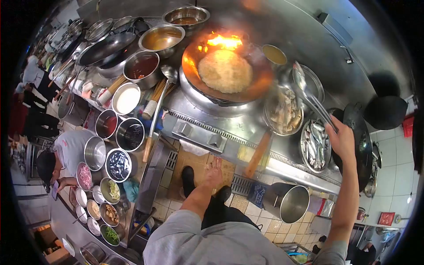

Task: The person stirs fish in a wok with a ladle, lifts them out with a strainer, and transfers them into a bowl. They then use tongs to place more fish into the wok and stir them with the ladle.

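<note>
My right hand (342,140) is closed around long metal tongs (319,108). Their far end grips a silvery fish (299,76) beside a steel bowl (319,86) at the back right. Below the tongs, more small silvery fish (315,148) fill one bowl, and browned fish pieces (285,114) lie in another. Foaming pale oil bubbles in the large wok (259,84) on the burner, with orange flames (225,42) at its far rim. In front of the stove, my left hand (213,173) hangs low with fingers stretched, holding nothing.
A long-handled ladle (161,104) rests left of the wok among bowls of liquid. Several ingredient bowls stand on the left counter, where another person (73,152) leans with a phone. A wooden handle (258,154) juts over the stove's front edge above a steel pot (295,203).
</note>
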The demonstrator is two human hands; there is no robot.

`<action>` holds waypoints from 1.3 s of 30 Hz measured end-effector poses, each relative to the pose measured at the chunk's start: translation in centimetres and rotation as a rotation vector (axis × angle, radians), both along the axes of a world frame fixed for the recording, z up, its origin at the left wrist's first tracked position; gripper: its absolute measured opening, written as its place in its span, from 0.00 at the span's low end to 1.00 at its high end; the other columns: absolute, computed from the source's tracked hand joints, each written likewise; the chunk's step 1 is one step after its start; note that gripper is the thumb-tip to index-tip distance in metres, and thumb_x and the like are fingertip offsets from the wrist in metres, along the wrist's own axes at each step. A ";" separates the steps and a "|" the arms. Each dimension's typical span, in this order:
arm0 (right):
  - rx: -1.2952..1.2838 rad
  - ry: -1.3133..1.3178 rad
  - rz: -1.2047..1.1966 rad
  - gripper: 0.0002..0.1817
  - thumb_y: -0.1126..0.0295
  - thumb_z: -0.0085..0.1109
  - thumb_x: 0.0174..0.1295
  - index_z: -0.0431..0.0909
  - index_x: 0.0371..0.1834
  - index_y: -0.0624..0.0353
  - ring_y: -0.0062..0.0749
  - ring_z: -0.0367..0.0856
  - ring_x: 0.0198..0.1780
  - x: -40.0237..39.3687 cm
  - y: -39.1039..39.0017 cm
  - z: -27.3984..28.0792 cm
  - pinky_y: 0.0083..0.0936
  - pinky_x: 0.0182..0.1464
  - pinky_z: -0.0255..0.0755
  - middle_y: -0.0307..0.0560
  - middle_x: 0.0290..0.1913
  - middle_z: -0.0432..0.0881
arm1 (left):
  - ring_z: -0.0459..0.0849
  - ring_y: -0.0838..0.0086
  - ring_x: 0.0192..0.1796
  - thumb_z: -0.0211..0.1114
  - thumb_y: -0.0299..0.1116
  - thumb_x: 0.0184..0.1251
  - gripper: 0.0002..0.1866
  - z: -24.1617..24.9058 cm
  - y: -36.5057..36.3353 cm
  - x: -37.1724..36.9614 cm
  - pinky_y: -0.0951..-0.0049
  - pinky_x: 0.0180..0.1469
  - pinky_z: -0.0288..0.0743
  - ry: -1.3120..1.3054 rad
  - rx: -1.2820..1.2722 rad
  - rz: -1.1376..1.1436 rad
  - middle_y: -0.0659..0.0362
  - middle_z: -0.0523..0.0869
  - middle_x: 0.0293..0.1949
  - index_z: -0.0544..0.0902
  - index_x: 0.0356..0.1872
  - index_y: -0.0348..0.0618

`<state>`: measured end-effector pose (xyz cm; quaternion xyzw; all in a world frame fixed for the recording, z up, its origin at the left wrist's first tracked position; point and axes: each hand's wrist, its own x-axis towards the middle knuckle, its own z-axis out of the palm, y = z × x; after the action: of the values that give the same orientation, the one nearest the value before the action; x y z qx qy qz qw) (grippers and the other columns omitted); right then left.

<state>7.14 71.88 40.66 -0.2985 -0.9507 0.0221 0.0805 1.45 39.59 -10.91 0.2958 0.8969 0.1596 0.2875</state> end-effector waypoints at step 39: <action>0.080 -0.534 -0.178 0.20 0.52 0.63 0.59 0.86 0.48 0.50 0.48 0.86 0.49 21.3 14.2 -4.6 0.43 0.52 0.80 0.53 0.44 0.88 | 0.86 0.70 0.33 0.57 0.30 0.67 0.09 3.6 -27.3 9.0 0.66 0.32 0.80 -0.683 -0.001 0.604 0.58 0.86 0.33 0.83 0.43 0.43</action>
<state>28.47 86.08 36.08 -0.3727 -0.9084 -0.1020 -0.1594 10.44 12.29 -7.27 -0.0488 0.7969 0.3240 0.5075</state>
